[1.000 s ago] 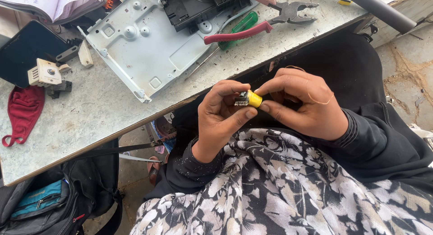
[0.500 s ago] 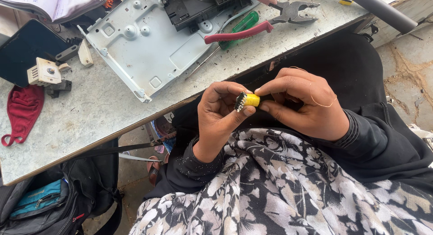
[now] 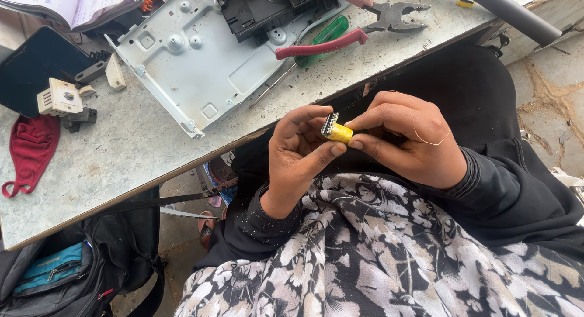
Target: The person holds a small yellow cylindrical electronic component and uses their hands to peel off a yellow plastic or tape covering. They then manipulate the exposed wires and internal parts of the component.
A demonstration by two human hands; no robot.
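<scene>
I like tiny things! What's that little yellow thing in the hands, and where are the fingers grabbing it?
A small yellow component with a metal end. The left hand pinches its sides between thumb and fingertips; the right hand grips its other end.

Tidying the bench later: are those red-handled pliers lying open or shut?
Open: the pliers lie on the table with handles spread wide.

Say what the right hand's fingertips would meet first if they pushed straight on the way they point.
The small yellow component, already pinched with the left hand; the right hand points at it.
</scene>
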